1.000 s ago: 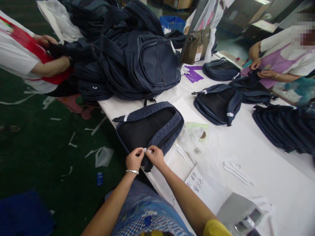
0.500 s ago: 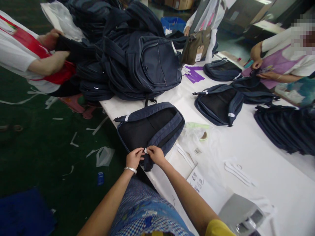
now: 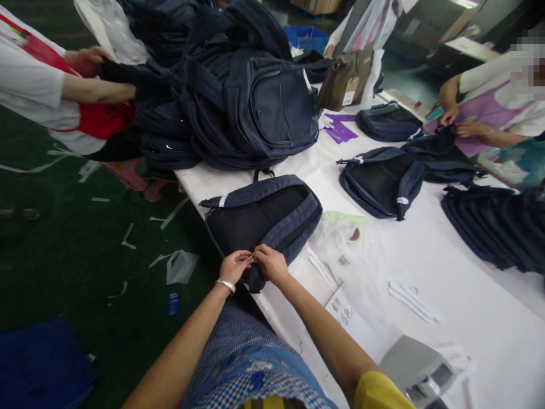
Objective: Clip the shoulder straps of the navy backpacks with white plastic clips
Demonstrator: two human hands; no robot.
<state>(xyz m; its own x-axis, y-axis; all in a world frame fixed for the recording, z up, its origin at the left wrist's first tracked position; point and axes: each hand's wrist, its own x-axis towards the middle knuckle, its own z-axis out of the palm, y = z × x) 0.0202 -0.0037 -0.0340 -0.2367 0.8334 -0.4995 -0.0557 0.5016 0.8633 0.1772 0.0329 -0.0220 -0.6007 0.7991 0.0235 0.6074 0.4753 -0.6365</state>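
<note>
Backpack [image 3: 236,224], navy with black back panel, is lying straps-up on the white table [image 3: 426,250], close to the edge nearest the wearer. Left hand [image 3: 234,267] and right hand [image 3: 272,264] are pinching together at a small pale bit [image 3: 252,259] by the lower end of the near strap [image 3: 283,224]; fingers are hiding what it is. Backpack is looking light, soft and slack, probably neither slippery nor fragile. Near strap and far strap [image 3: 253,192], 2 padded bands, are seemingly offering the surest hold mid-length.
</note>
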